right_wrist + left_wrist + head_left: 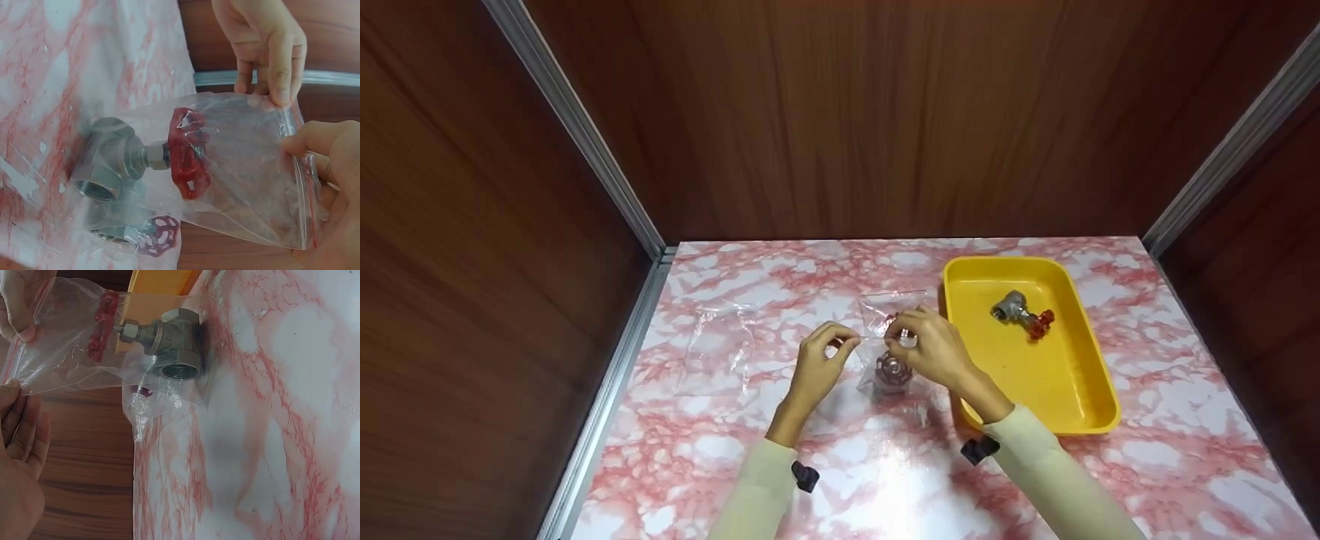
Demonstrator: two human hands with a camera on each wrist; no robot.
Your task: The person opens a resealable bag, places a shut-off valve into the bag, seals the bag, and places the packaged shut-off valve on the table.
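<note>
The left hand [819, 366] pinches one upper corner of a clear plastic zip bag with a red line along its mouth [242, 174]; the thumb and the forefinger are closed together on the film, while the other fingers are bent loosely. The right hand [934, 349] also has hold of this bag, its thumb and fingers closed on the mouth near the other corner. Between the two hands the bag hangs upright, with its mouth at the top.

Inside it, at the bottom, is a grey metal valve with threaded openings [177, 334], its red handwheel [188, 154] pointing upward. I cannot tell whether the valve rests on the red-and-white marbled table [840, 457] or hangs just above it.

Just behind, a second clear bag [894, 300] lies on the table with another red-wheeled valve in it. A third clear bag [716, 356] lies flat to the left. On the right, a yellow plastic tray [1035, 397] holds one grey valve with a red wheel [1020, 311], without bag.
</note>
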